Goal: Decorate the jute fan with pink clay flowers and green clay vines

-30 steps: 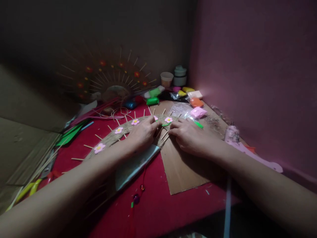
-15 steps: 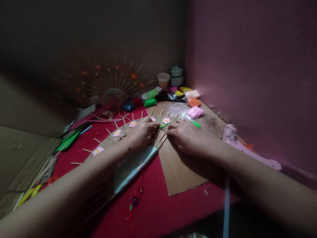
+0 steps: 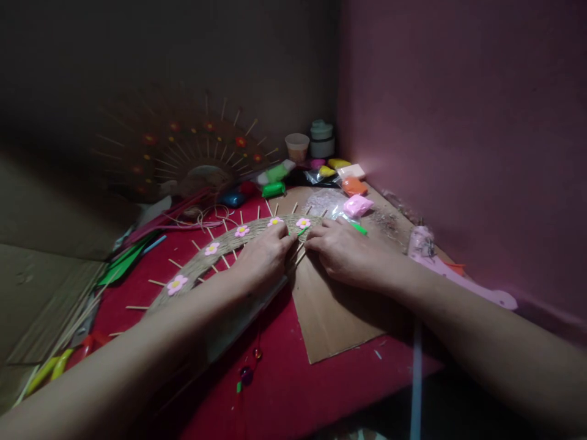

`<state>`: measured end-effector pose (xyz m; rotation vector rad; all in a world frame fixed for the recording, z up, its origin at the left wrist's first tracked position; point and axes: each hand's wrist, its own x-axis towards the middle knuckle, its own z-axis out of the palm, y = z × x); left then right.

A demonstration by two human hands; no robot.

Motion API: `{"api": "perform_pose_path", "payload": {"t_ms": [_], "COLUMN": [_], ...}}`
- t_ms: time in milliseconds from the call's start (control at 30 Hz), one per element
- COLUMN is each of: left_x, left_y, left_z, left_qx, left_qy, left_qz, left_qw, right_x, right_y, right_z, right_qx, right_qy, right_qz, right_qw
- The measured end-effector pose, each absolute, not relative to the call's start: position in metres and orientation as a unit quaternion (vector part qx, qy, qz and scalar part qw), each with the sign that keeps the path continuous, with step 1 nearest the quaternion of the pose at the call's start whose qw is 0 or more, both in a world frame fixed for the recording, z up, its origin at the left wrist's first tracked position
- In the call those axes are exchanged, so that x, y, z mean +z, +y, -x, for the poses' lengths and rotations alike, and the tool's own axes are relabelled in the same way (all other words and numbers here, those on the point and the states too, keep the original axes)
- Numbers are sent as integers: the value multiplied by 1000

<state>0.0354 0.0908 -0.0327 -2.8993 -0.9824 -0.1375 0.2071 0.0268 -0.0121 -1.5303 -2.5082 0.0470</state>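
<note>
Here, left hand [image 3: 268, 253], right hand [image 3: 337, 250], flowered woven arch [image 3: 227, 241]

A curved beige twine band [image 3: 192, 267] crosses thin wooden sticks [image 3: 157, 282] — pink yellow-centred flowers [image 3: 211, 249] along it, a thin green strip [image 3: 303, 231] below one.

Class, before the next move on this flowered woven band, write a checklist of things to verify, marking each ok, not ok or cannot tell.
1. Left hand and right hand both in view: ok.
2. Green strip visible between the hands: ok.
3. Strip stuck firmly to the woven band: cannot tell.
4. Pink flowers with yellow centres, five visible along the band: ok.
5. Yellow-handled scissors fully in sight: not ok, the left arm hides part.
6. Pink packet away from both hands: ok.
</note>
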Motion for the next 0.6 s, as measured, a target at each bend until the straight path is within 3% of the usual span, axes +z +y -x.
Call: {"api": "perform_pose_path", "payload": {"t_ms": [133, 333, 600], "left_x": [-29, -27, -37], "left_y": [91, 97, 94], "left_z": [-38, -34, -39], "left_qx": [-25, -93, -99], "left_qy": [-337, -348, -343], "left_qz": [940, 932, 934], "left_qw": [45, -48, -15], "right_x": [-14, -15, -15], "right_y": [28, 28, 29], "right_z": [-208, -210, -212], "right_qx": [19, 33, 54], "right_qy": [-849, -845, -840], "right_qz": [515, 517, 523], "right_qw": [113, 128, 136]}}
